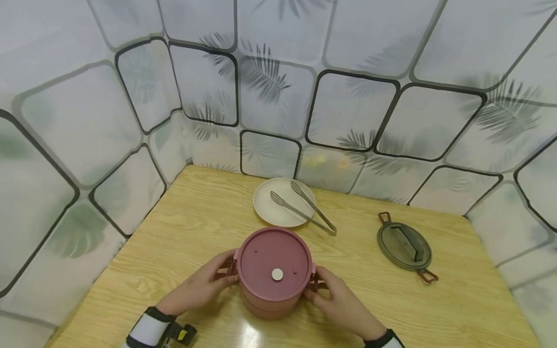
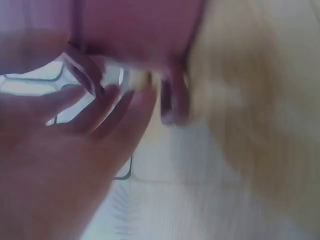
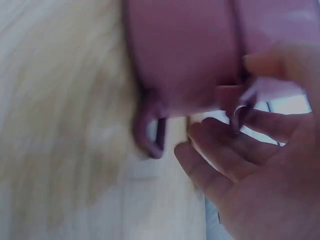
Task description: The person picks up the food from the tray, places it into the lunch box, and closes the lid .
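A dusty-pink lidded pot [image 1: 274,270] with a small white knob on its lid is at the table's near middle. My left hand [image 1: 208,282] holds it by the left side handle, with fingers around the handle [image 2: 85,70]. On the opposite side my right hand [image 1: 335,302] has its fingers curled under the right handle [image 3: 243,107], thumb by the pot's wall. A second pink loop sticks out of the pot beside the fingers in each wrist view. Both wrist views are blurred, and the pot's underside is hidden in the head view.
Behind the pot lies a white plate [image 1: 265,212] with metal tongs [image 1: 319,215] across it, their hinged end over its edge. To the right is a round grey-green lid or pan [image 1: 393,251] with two brown handles. Patterned fabric walls [image 1: 274,111] border the wooden table [image 1: 187,208].
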Motion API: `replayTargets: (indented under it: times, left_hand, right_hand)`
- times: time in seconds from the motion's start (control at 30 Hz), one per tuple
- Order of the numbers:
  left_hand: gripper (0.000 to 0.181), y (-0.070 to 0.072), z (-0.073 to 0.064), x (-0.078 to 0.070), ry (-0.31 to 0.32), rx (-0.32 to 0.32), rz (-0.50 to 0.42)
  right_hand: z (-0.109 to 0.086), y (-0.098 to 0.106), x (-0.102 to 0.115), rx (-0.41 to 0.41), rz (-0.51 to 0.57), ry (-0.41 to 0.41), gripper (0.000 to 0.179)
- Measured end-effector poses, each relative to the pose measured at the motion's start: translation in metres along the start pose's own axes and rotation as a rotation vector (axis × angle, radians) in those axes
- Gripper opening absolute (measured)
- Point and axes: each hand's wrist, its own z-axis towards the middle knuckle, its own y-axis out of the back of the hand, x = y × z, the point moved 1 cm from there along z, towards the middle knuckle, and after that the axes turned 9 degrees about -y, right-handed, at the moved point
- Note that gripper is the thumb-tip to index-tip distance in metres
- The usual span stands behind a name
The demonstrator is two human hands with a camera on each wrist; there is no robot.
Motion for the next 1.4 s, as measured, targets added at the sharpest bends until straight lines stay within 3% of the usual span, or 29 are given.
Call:
replayTargets:
  times: [0.13,0.23,0.4,0.5,0.63,0.8,1.1,1.4]
  left_hand:
    - [0.040,-0.003,0.007,-0.010,-0.001,-0.163,-0.109]
    - [0.038,-0.013,0.018,-0.018,0.009,-0.244,-0.191]
    - [0.041,-0.030,0.034,-0.020,-0.030,-0.294,-0.226]
    - [0.038,-0.037,0.037,-0.016,-0.040,-0.315,-0.243]
    - [0.037,-0.041,0.039,-0.014,-0.048,-0.331,-0.336]
    - [0.038,-0.045,0.038,-0.017,-0.071,-0.390,-0.369]
    - [0.039,-0.046,0.042,-0.020,-0.075,-0.501,-0.409]
    - [0.041,-0.048,0.043,-0.020,-0.060,-0.487,-0.529]
  right_hand:
    - [-0.003,0.007,0.009,-0.017,0.109,-0.052,0.042]
    - [0.002,0.005,0.019,-0.123,0.218,-0.058,0.037]
    - [0.016,-0.016,0.036,-0.191,0.378,0.003,0.041]
    - [0.021,-0.028,0.039,-0.214,0.420,-0.001,0.041]
    - [0.023,-0.035,0.038,-0.293,0.481,-0.025,0.036]
    - [0.025,-0.041,0.037,-0.263,0.585,-0.026,0.034]
    - [0.025,-0.042,0.036,-0.302,0.601,-0.021,0.033]
    - [0.027,-0.041,0.035,-0.288,0.604,-0.054,0.036]
